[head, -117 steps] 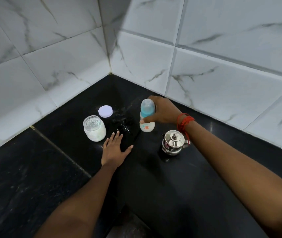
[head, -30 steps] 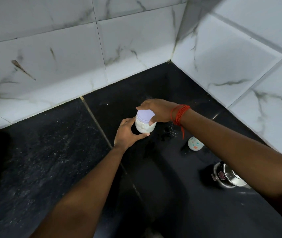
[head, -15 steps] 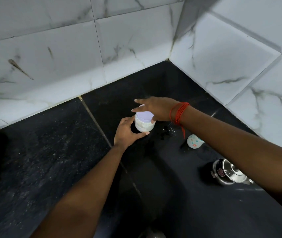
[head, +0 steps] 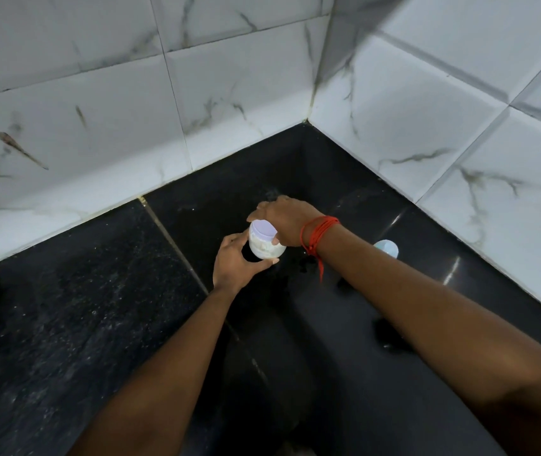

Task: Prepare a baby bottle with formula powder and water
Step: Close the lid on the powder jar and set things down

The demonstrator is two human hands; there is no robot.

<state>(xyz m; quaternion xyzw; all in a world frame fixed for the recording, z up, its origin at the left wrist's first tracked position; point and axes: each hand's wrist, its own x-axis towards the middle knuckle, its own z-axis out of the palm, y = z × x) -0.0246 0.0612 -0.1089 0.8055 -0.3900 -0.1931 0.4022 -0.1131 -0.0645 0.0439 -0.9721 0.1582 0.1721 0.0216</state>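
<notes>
The formula jar [head: 266, 246] stands on the black counter [head: 98, 307], out from the tiled corner; the left hand [head: 234, 264] wraps its side, fingers curled round the glass; the right hand [head: 287, 222] grips the pale lid [head: 263, 229] from above (a red thread [head: 317, 233] circles that wrist); the baby bottle [head: 386, 248] lies right of the jar, half hidden behind the right forearm.

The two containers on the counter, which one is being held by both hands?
The powder jar with the pale lilac lid: the left hand grips its body and the right hand is on the lid. The baby bottle stands untouched behind the right forearm.
</notes>
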